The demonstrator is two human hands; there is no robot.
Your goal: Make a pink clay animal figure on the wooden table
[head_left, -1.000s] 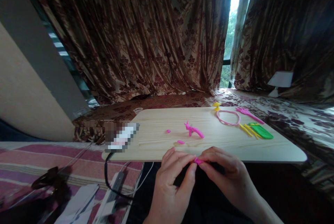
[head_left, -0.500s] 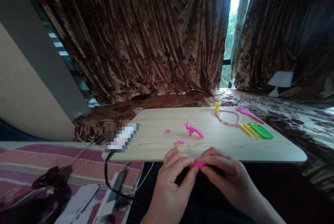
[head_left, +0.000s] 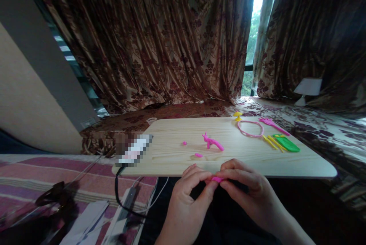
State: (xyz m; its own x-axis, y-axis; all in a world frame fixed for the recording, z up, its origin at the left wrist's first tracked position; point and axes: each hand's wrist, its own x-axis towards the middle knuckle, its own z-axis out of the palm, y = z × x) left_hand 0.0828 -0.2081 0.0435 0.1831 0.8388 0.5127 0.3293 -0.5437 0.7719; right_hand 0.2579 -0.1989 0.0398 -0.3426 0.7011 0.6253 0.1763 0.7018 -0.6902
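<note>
Between the fingertips of both hands is a small piece of pink modelling clay (head_left: pixel 217 179), held just off the table's near edge. My left hand (head_left: pixel 190 201) pinches its left end with thumb and forefinger. From the other side my right hand (head_left: pixel 250 188) grips it the same way. Beyond them on the table lies a pink clay figure (head_left: pixel 213 143) with a long body and short limbs. A short pink clay roll (head_left: pixel 198 155) and a small pink clay ball (head_left: pixel 185 143) rest to its left.
On the wooden table (head_left: pixel 168 130) at right are a pink ring (head_left: pixel 251 135), a pink hand-shaped piece (head_left: pixel 274 125), yellow strips (head_left: pixel 270 143), a green slab (head_left: pixel 287 144) and a yellow piece (head_left: pixel 238 116). A blurred-out device (head_left: pixel 134 151) lies left. A power strip (head_left: pixel 122 207) sits below.
The pink clay piece has shifted slightly between my fingertips, and my fingers have moved a little. Things on the table stay where they were.
</note>
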